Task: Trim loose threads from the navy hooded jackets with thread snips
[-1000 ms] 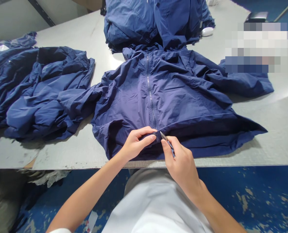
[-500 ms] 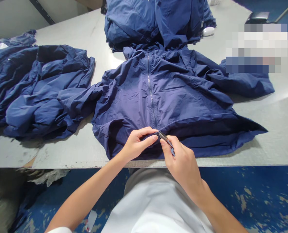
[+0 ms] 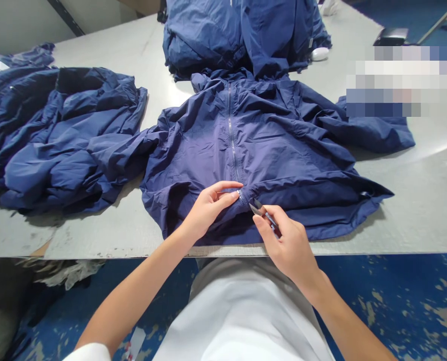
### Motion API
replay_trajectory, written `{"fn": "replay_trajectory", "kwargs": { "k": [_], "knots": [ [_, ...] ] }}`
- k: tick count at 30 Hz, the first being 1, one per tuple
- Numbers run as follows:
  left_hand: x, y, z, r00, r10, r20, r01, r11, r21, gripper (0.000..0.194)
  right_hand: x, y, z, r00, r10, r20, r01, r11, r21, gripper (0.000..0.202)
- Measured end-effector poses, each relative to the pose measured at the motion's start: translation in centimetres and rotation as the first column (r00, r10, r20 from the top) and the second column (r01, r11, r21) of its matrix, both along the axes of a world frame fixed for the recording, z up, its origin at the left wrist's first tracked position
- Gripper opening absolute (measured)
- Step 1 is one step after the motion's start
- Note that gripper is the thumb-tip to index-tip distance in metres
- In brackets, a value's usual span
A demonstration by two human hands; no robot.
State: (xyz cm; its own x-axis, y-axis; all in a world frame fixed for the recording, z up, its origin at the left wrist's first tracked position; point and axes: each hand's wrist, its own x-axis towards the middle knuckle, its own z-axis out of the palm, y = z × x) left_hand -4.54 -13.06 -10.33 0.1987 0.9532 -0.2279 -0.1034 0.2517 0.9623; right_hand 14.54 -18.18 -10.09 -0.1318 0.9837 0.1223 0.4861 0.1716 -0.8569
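Note:
A navy jacket [image 3: 193, 145] lies spread on the table with its front zipper [image 3: 231, 135] closed and its hem towards me. My left hand [image 3: 211, 206] pinches the hem at the lower end of the zipper between thumb and forefinger. In my right hand [image 3: 289, 238] is a pair of thread snips [image 3: 263, 210], gripped between thumb and fingers. Their blades are parted and point up and left, just right of the zipper end. The fingers partly hide the handles of the snips.
Another heap of navy garments [image 3: 68, 135] lies to the left, and a stack of navy jackets [image 3: 208, 40] stands behind. A white oval object [image 3: 320, 54] sits beside that stack. The grey table [image 3: 430, 210] ends just in front of me. A blurred-out patch covers the right back.
My right hand has drawn the snips slightly right and down, away from my left fingertips, and the blades have opened. My left hand has shifted slightly up with the hem, showing the zipper end.

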Motion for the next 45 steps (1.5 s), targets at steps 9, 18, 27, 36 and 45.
{"fn": "replay_trajectory", "kwargs": {
  "k": [9, 18, 27, 36, 45],
  "knots": [
    [-1.3, 1.0, 2.7, 0.969, -0.144, -0.202, 0.163, 0.983, 0.080, 0.036, 0.9, 4.8, 1.5, 0.959, 0.067, -0.275, -0.124, 0.973, -0.196, 0.054],
    [-2.0, 0.7, 3.6, 0.927, -0.159, -0.340, 0.238, 0.949, 0.207, 0.033, 1.8, 7.4, 1.8, 0.923, 0.193, -0.333, -0.321, 0.865, -0.387, 0.041],
    [-0.7, -0.3, 2.7, 0.698, -0.121, -0.705, 0.466, 0.825, 0.320, 0.034, 1.5, 7.7, 1.1, 0.799, -0.005, -0.602, -0.386, 0.764, -0.518, 0.048],
    [-4.1, 2.9, 3.8, 0.608, -0.105, -0.787, 0.460, 0.854, 0.242, 0.041, 1.8, 9.9, 0.6, 0.922, 0.034, -0.387, -0.223, 0.862, -0.456, 0.054],
    [-3.5, 2.4, 3.9, 0.354, 0.206, -0.912, 0.480, 0.797, 0.366, 0.042, 2.0, 9.9, 0.0, 0.940, 0.086, -0.330, -0.222, 0.890, -0.398, 0.053]
  ]
}}
